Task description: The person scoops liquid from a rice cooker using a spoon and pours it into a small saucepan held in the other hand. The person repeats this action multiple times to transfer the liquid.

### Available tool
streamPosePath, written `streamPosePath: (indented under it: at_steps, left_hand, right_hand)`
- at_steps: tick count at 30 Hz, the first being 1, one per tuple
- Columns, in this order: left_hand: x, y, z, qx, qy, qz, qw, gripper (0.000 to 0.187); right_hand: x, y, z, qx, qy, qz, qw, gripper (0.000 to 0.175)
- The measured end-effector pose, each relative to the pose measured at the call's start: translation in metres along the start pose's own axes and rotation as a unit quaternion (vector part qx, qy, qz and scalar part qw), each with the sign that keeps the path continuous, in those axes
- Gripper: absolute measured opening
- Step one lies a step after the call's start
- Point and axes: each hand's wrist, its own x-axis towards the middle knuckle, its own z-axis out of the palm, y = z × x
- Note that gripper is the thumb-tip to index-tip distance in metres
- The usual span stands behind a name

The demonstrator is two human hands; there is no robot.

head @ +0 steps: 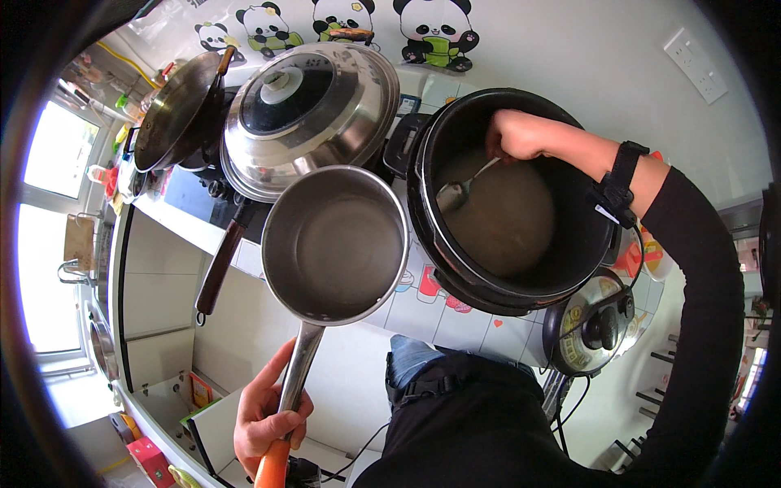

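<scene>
My left hand (268, 415) grips the metal handle of a saucepan (335, 244), which I hold up beside the cooker. Its inside shows a dull metal base with a few small specks near the rim. My right hand (515, 135) reaches into a large black electric cooker pot (518, 100) and holds a metal spoon (454, 194). The spoon's bowl is by the pot's left inner wall, above or at the edge of a cloudy brownish liquid (506, 226); whether it touches the liquid I cannot tell.
A lidded steel wok (360, 110) with a dark handle stands on the stove, left of the cooker. Farther left is an open wok (177, 116). The cooker's lid (589, 329) lies at the counter's right front, with cables hanging beside it. A cupboard door (216, 433) stands open at lower left.
</scene>
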Motion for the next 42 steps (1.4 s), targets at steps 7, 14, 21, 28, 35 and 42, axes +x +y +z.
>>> streamPosePath:
  at_steps: [7, 14, 21, 28, 35, 42]
  left_hand:
    - [0.0008, -0.0023, 0.0005, 0.008, 0.015, -0.003, 1.0, 0.09]
    - [0.0019, -0.0016, -0.0004, 0.016, 0.016, -0.012, 1.0, 0.09]
    - [0.0052, -0.0021, -0.0025, -0.003, -0.005, -0.006, 1.0, 0.089]
    - [0.0073, 0.0002, -0.0019, -0.004, -0.018, -0.015, 1.0, 0.089]
    - [0.0058, -0.0011, -0.0008, 0.008, -0.006, -0.004, 1.0, 0.089]
    - [0.0029, -0.0019, -0.0022, -0.002, -0.008, 0.007, 1.0, 0.089]
  right_hand:
    - [0.0025, 0.0015, 0.0027, -0.011, 0.012, -0.015, 1.0, 0.041]
    - [0.0032, -0.0009, 0.0039, -0.01, 0.019, -0.009, 1.0, 0.043]
    - [0.0033, -0.0016, 0.0033, -0.029, 0.008, -0.011, 1.0, 0.043]
    - [0.0043, -0.0017, 0.0041, -0.024, 0.009, -0.008, 1.0, 0.03]
    - [0.0024, -0.0057, 0.0045, -0.021, 0.008, -0.021, 1.0, 0.031]
    - [0.0009, -0.0055, 0.0017, 0.035, -0.021, 0.025, 0.999, 0.043]
